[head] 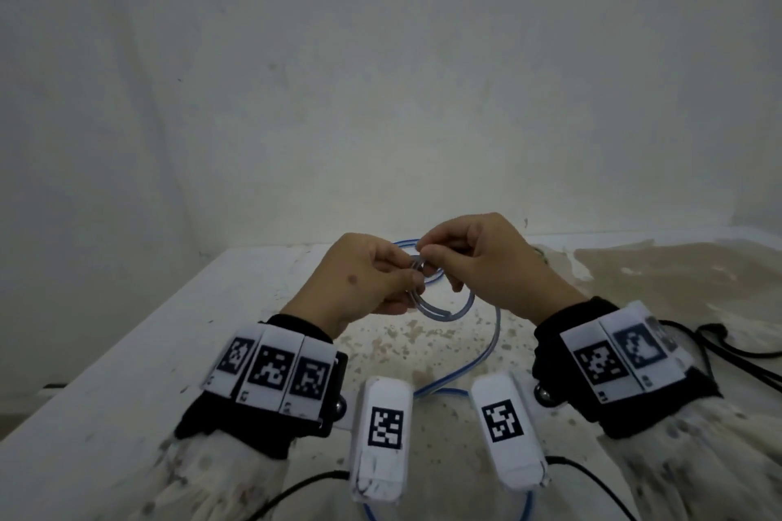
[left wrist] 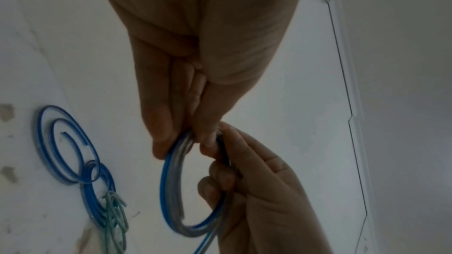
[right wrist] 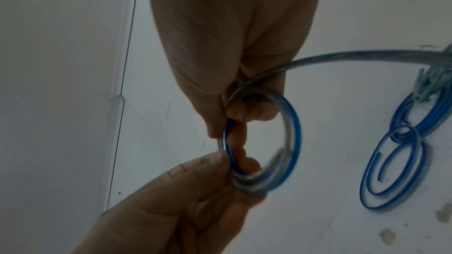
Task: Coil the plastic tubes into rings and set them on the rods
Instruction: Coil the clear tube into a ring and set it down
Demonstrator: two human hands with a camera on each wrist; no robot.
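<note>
A clear plastic tube with a blue stripe is wound into a small coil (head: 429, 309) held above the white table (head: 203, 334). My left hand (head: 412, 279) pinches the coil's left side between thumb and fingers. My right hand (head: 429, 256) pinches its top, with fingers curled through the ring. The left wrist view shows the coil (left wrist: 168, 190) of several turns, and my left hand (left wrist: 189, 142) gripping its top. The right wrist view shows my right hand (right wrist: 229, 121) on the coil (right wrist: 292, 142). The tube's loose tail (head: 478, 355) trails toward me. No rod is in view.
Two more blue-striped tube coils (left wrist: 66, 148) (left wrist: 97, 196) lie on the table beside a bunch of green ties (left wrist: 115, 219). A white wall (head: 381, 97) stands close behind the table. The table's left edge (head: 127, 343) drops off. Black cables (head: 728, 351) lie at the right.
</note>
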